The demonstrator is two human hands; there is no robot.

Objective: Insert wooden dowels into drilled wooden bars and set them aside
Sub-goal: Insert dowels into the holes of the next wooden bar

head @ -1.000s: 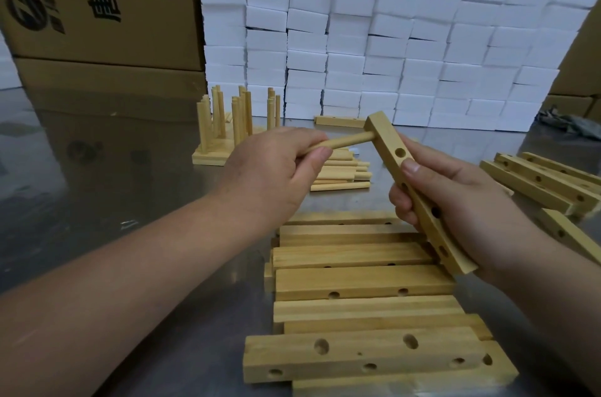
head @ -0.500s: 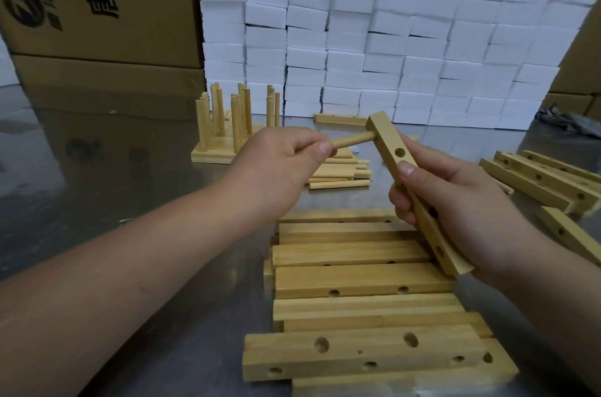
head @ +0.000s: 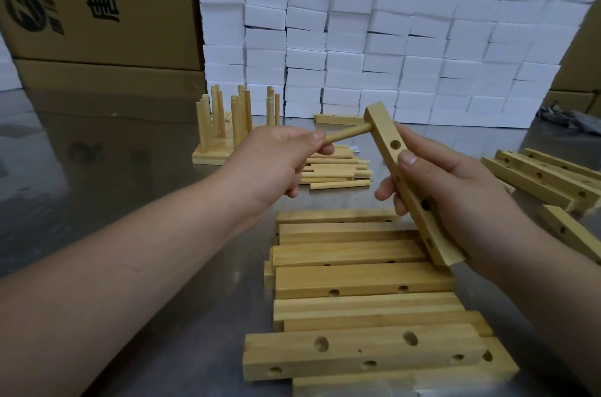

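My right hand grips a drilled wooden bar, tilted with its top end away from me. My left hand pinches a wooden dowel whose far tip sits in a hole near the bar's top end. Below the hands lies a stack of drilled bars on the metal table. A pile of loose dowels lies behind my left hand. Finished bars with upright dowels stand at the back left.
More drilled bars lie at the right. A wall of white foam blocks and cardboard boxes closes off the back of the reflective metal table. A single bar lies by the foam.
The dowel has gone deeper into the bar's hole, with less of it showing between my left fingers and the bar. Both hands stay in nearly the same place.
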